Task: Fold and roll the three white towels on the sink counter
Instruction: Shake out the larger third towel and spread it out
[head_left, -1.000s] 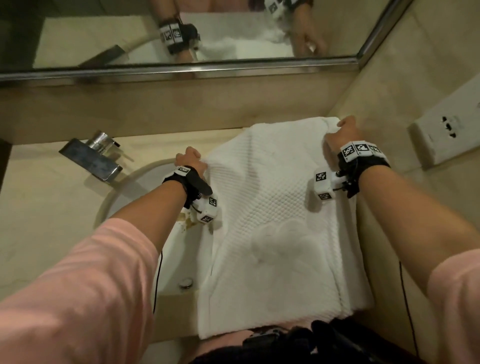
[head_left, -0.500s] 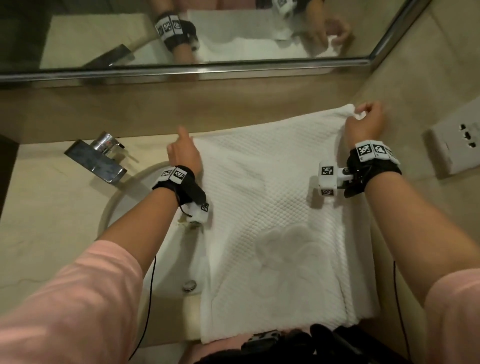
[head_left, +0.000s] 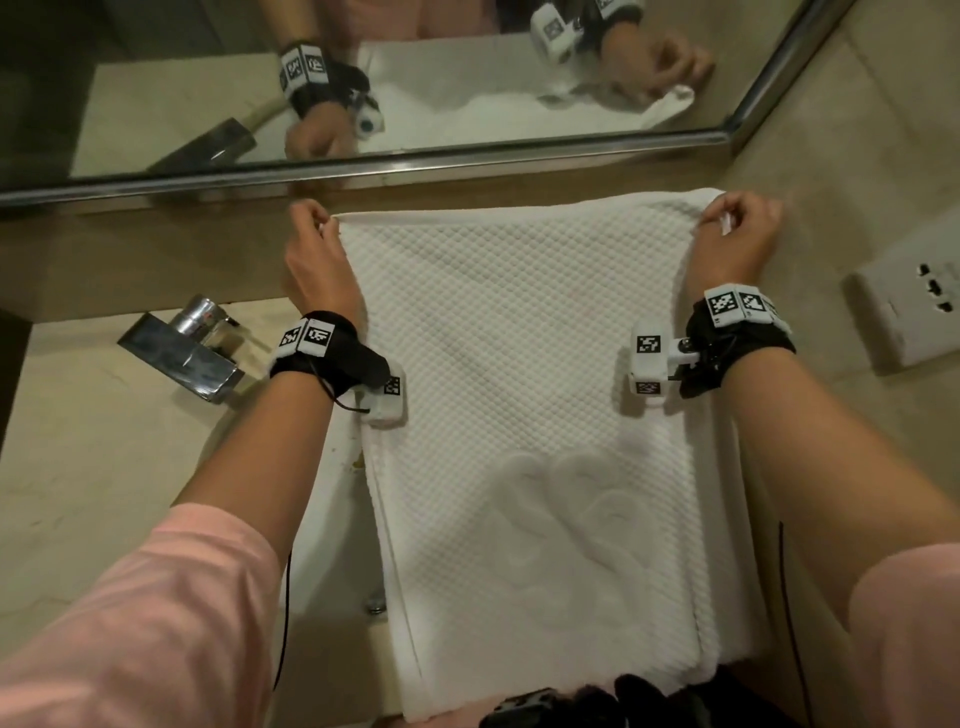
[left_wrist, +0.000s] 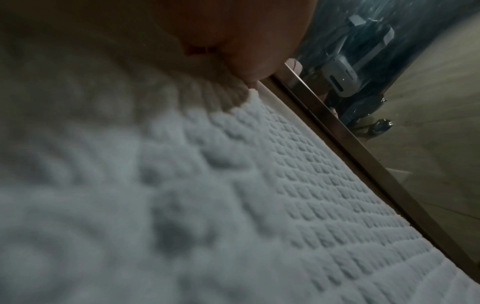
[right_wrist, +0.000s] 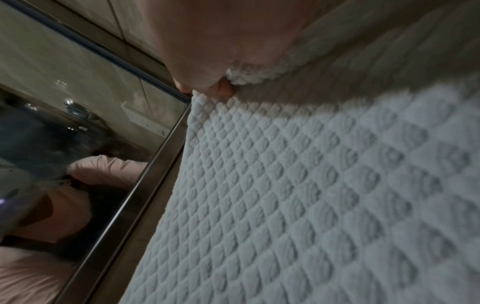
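- On the beige stone tabletop (head_left: 104, 441), the chrome square-bodied faucet (head_left: 182, 348) sits by the back-left rim of the white basin (head_left: 337, 519); keep cloth clear of it.
- Your left hand (head_left: 317, 260) pinches the far-left corner of the white waffle-textured towel (head_left: 519, 415), fingers curled at the hem.
- The towel lies flat from the back edge, under the steel-framed mirror (head_left: 467, 104), to the front edge, partly over the basin. Only this towel shows.
- Your right hand (head_left: 737, 234) pinches the far-right corner the same way, near the white wall socket (head_left: 914, 306).
- To fold well, I judge you should lift both corners level, draw them towards you evenly and match the hems.
- The head view shows both grips and the towel's embossed pattern; the wrist views show the thumbs on the hem and the weave close up.
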